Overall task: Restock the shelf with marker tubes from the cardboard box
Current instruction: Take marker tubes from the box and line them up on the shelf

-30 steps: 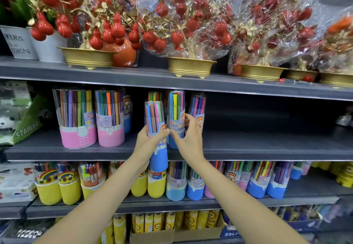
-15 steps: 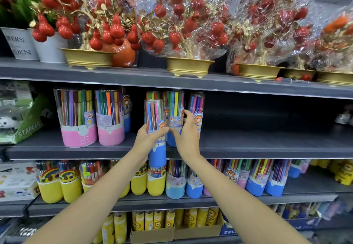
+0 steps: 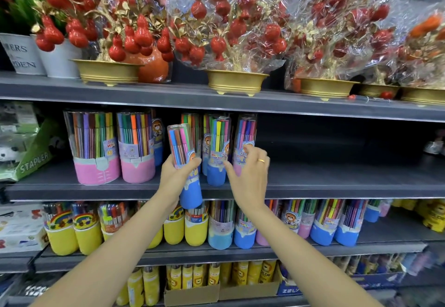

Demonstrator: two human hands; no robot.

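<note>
Left hand point(image 3: 177, 174), centre of frame: fingers wrapped round a blue-based marker tube point(image 3: 185, 162), held tilted in front of the middle shelf point(image 3: 337, 184) edge; right hand point(image 3: 250, 174), just right of centre: fingers spread, fingertips touching a pink-based tube point(image 3: 244, 143) standing on that shelf; another blue-based tube point(image 3: 218, 150) upright between them.

I see the left hand point(image 3: 177, 174) has tipped its blue marker tube point(image 3: 185, 162) to the left. The right hand point(image 3: 250, 176) has moved right and opened up, fingers now by the pink tube point(image 3: 245, 143).
</note>
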